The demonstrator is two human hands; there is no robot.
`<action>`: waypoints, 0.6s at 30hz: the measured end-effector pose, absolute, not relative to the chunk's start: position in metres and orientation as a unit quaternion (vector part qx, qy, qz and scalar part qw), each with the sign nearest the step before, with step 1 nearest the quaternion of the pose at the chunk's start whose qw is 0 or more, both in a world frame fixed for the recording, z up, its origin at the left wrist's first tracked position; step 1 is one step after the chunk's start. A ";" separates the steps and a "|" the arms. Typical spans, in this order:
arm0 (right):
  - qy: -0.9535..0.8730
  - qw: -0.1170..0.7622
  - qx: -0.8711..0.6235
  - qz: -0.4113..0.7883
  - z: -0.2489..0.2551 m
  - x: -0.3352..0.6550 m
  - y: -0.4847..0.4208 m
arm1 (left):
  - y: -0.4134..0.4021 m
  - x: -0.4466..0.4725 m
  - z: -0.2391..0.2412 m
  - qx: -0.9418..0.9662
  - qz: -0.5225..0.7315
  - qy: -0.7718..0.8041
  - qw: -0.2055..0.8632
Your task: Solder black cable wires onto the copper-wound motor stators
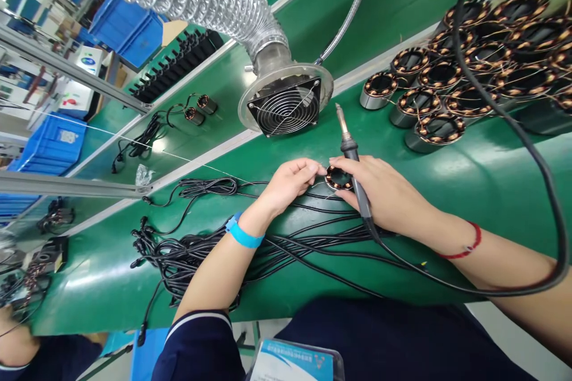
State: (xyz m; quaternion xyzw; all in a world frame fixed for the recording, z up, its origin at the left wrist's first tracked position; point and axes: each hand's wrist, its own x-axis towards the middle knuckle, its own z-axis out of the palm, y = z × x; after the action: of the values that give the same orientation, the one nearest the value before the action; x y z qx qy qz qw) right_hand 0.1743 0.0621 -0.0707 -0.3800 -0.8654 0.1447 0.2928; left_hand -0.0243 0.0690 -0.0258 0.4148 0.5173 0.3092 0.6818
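Observation:
My left hand (290, 181) is closed in a pinch at the left edge of a small copper-wound motor stator (338, 178) lying on the green bench. My right hand (379, 190) is wrapped round the black handle of a soldering iron (351, 149), whose metal tip points up and away toward the fan. The right fingers also touch the stator's right side. A bundle of black cables (223, 250) lies under my left forearm. A blue band sits on my left wrist, a red string on my right.
A fume extraction fan (286, 104) on a silver flexible duct stands just behind the hands. Several stators (469, 77) are piled at the right rear. Two more stators (201, 108) with cables lie on the far belt. Another person's hand (13, 339) is at the lower left.

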 end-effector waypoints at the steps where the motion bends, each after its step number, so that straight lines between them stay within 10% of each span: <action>1: -0.861 0.295 -0.389 0.142 -0.071 0.175 0.062 | 0.068 -0.025 -0.024 0.420 0.294 0.526 0.679; 18: -0.846 0.299 -0.422 0.129 -0.074 0.176 0.062 | 0.064 -0.024 -0.024 0.514 0.205 0.519 0.651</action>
State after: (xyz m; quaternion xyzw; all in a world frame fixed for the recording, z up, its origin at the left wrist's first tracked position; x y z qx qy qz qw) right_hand 0.1764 0.0618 -0.0737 -0.4215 -0.8462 0.1290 0.2994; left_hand -0.0239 0.0640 -0.0244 0.5143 0.5192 0.2052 0.6511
